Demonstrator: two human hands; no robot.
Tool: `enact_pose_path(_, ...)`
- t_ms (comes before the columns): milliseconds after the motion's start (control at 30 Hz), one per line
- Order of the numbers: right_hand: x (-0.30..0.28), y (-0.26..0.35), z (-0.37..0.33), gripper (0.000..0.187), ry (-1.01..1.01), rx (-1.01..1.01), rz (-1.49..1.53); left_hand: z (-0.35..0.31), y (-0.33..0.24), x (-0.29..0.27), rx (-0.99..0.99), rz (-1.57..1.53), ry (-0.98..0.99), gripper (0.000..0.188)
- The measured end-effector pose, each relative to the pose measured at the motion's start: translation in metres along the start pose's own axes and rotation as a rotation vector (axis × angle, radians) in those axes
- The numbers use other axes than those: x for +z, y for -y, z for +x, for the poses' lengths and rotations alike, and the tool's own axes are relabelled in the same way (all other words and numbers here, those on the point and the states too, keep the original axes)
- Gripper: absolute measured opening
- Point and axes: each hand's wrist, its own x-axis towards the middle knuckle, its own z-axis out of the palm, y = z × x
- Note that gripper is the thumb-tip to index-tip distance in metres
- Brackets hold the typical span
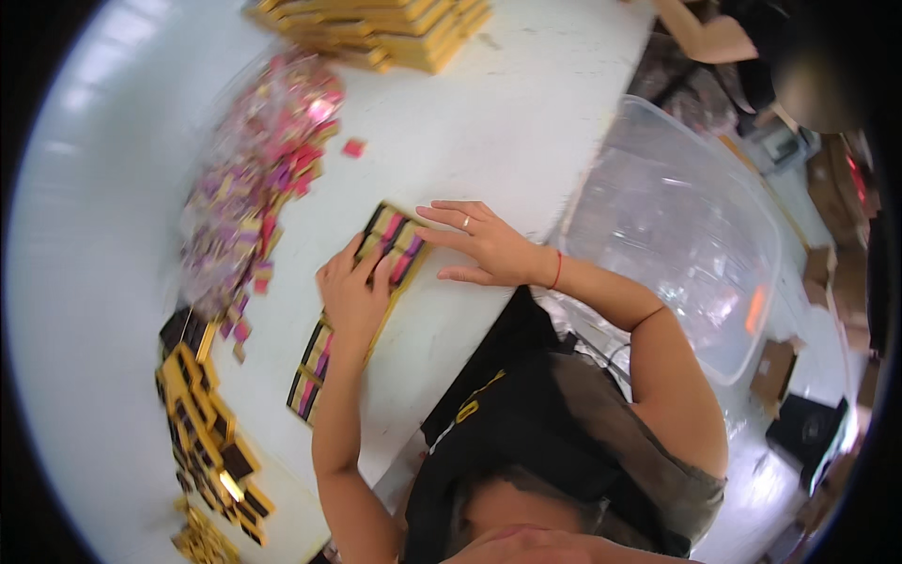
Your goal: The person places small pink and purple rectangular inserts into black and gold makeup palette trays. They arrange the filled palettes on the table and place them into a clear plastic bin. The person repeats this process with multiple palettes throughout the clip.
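A long, narrow box (315, 368) with gold edges and dark compartments lies slantwise on the white table. Rows of small pink, purple and cream pieces (388, 224) fill sections of it. My left hand (353, 291) is over the middle of the box, fingers apart, their tips touching the pieces; it covers that stretch of the box. At the upper right end, my right hand (484, 246) is open with fingers stretched out. Its fingertips reach the box's right edge, and nothing shows in its grasp.
A clear bag of pink and purple small pieces (246, 193) spills onto the table at left. Gold-and-black boxes (211, 423) lie heaped at lower left; a gold stack (399, 33) stands at the far edge. On the right is a translucent plastic tub (672, 235), with another person's arm (705, 38) beyond.
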Motion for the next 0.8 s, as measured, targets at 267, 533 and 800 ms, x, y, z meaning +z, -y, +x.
enact_pose_path(267, -0.11, -0.118, -0.186, 0.067, -0.455, 0.761, -0.437, -0.005, -0.039, -0.015, -0.068, -0.196, 0.095, 0.037)
enact_pose_path(533, -0.097, -0.149, -0.246, 0.107, -0.018, 0.87, -0.799, 0.001, -0.129, -0.002, 0.156, -0.551, 0.184, 0.033)
enact_pose_path(800, -0.084, -0.188, -0.268, 0.073, 0.198, 0.65, -0.985, -0.02, -0.136, -0.009, 0.006, -0.598, 0.193, 0.031)
